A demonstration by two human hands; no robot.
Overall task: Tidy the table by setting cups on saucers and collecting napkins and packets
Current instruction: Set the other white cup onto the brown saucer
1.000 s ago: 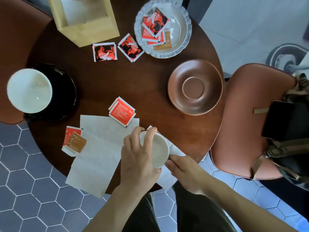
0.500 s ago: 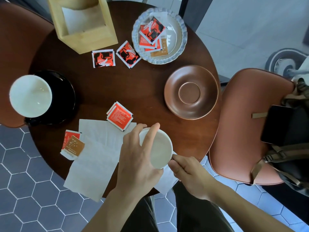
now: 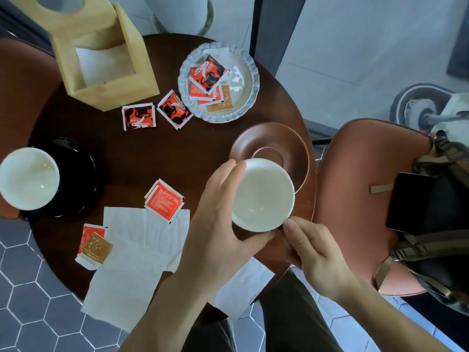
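Note:
My left hand (image 3: 218, 229) grips a white cup (image 3: 262, 195) from its left side and holds it above the table, overlapping the near edge of the brown saucer (image 3: 291, 146). My right hand (image 3: 312, 252) pinches the cup's near right rim, where a handle may be hidden. A second white cup (image 3: 28, 181) stands on a black saucer (image 3: 78, 174) at the left. White napkins (image 3: 132, 265) lie at the near edge, with red packets (image 3: 165, 200) and an orange packet (image 3: 95, 250) on them. Two more red packets (image 3: 138, 116) lie near a ruffled dish (image 3: 243, 72) holding several packets.
A wooden napkin box (image 3: 106, 59) stands at the back left of the round dark table (image 3: 177, 153). An orange chair (image 3: 355, 199) on the right carries a dark bag and a phone (image 3: 411, 201). Another orange chair shows at the far left. Hexagon floor tiles lie below.
Both hands have lifted the white cup off the napkin and carried it right and away from me, up to the brown saucer's near edge. The napkin under it lies uncovered.

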